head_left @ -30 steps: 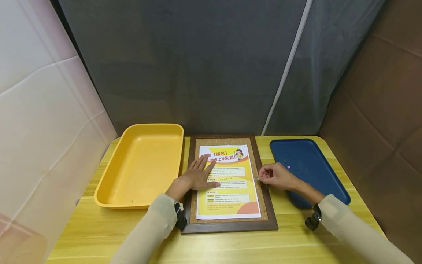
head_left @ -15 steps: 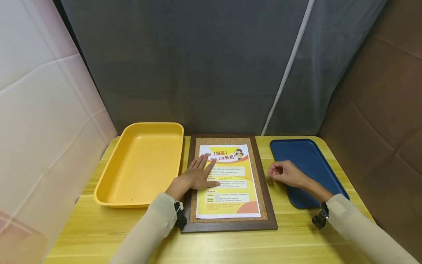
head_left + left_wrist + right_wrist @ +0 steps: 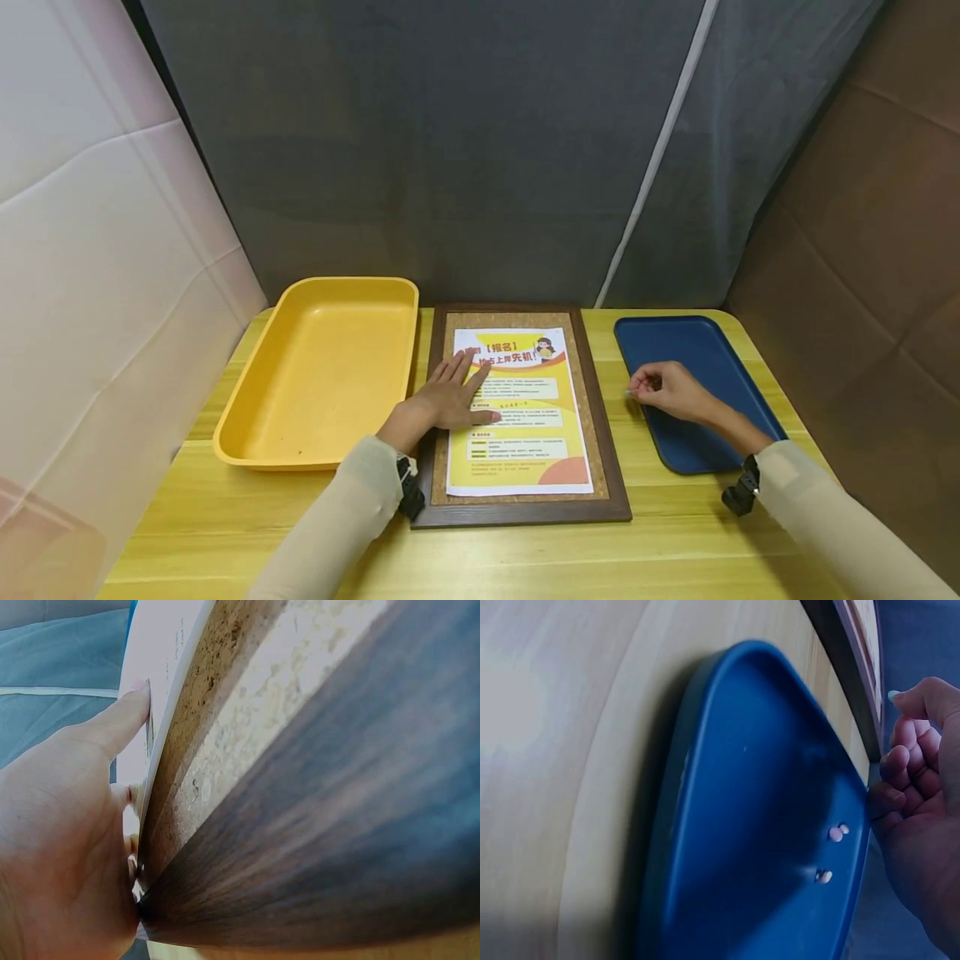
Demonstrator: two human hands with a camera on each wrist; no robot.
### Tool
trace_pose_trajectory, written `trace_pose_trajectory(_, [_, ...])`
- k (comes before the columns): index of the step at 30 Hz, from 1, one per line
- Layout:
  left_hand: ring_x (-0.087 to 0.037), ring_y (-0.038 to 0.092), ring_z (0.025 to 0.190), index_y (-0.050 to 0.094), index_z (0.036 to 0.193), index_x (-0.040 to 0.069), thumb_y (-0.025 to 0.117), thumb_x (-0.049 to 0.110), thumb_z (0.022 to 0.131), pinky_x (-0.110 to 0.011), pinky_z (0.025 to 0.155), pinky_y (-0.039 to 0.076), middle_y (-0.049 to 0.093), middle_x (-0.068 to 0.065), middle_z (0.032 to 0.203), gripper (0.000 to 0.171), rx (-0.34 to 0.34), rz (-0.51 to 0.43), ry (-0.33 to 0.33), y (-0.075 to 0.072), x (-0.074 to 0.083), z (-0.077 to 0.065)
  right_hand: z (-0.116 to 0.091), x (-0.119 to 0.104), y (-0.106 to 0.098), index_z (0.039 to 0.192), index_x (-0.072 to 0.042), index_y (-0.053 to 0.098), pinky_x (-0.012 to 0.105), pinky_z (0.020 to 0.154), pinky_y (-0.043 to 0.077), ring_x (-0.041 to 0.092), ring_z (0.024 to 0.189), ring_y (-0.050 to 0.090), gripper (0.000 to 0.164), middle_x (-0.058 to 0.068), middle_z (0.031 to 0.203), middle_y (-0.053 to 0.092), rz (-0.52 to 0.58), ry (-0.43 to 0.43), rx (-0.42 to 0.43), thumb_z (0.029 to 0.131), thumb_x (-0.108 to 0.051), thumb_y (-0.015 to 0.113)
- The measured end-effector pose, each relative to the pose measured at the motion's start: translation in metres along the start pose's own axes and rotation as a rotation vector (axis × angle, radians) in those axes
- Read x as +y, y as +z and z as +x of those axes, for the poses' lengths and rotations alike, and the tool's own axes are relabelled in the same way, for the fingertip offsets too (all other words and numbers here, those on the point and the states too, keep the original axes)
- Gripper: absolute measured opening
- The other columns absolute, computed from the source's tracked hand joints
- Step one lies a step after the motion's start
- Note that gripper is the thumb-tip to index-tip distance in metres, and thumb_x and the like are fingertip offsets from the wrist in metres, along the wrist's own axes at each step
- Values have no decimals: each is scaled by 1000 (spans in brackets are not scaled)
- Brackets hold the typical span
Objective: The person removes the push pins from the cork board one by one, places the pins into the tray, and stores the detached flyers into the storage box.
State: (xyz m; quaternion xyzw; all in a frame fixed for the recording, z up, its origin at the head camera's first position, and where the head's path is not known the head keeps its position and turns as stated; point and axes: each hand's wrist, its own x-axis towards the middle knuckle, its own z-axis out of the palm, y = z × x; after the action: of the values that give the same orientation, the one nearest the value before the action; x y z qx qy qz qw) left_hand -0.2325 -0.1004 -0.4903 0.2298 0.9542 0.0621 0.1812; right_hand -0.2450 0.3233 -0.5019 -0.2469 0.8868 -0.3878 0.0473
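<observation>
My left hand [image 3: 447, 400] lies flat with fingers spread on a printed yellow-and-white sheet [image 3: 517, 476]. Under the sheet is a corkboard [image 3: 525, 512] with a dark brown wooden frame; in the left wrist view its frame [image 3: 300, 802] runs close beside the palm. My right hand [image 3: 675, 392] hovers over the left edge of a dark blue tray [image 3: 693, 342], pinching a small pale-green thumbtack [image 3: 893, 695] between thumb and forefinger. Inside the tray, the right wrist view shows a pink thumbtack [image 3: 835, 835] and 2 other small pieces, which the hand hides in the head view.
A large yellow tray [image 3: 337, 358] stands left of the corkboard on the wood-grain table [image 3: 480, 562]. Grey cloth [image 3: 420, 167] hangs behind, with a white sheet wall [image 3: 112, 250] on the left and a brown one [image 3: 862, 250] on the right.
My right hand has moved right, from the corkboard's right side to the blue tray's left edge, still pinching the thumbtack. The left hand has stayed on the sheet.
</observation>
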Motion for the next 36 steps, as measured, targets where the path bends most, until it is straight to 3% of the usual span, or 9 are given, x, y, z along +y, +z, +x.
trace_pose_trajectory(15, [-34, -4, 165, 9, 172, 17, 49, 70, 102, -55, 132, 3, -7, -16, 178, 96, -7, -2, 4, 0, 0, 0, -13, 25, -15, 88, -6, 74, 22, 64, 49, 7, 68, 56, 7, -1, 79, 66, -39, 82, 32, 92, -2, 77])
trace_pose_trajectory(36, [-33, -5, 165, 9, 172, 18, 49, 70, 103, -54, 132, 2, -8, -15, 178, 95, -14, -2, -1, -3, 1, -1, -23, 47, -25, 84, -8, 73, 21, 63, 46, 4, 67, 54, 10, -3, 77, 66, -120, 110, 44, 89, -1, 77])
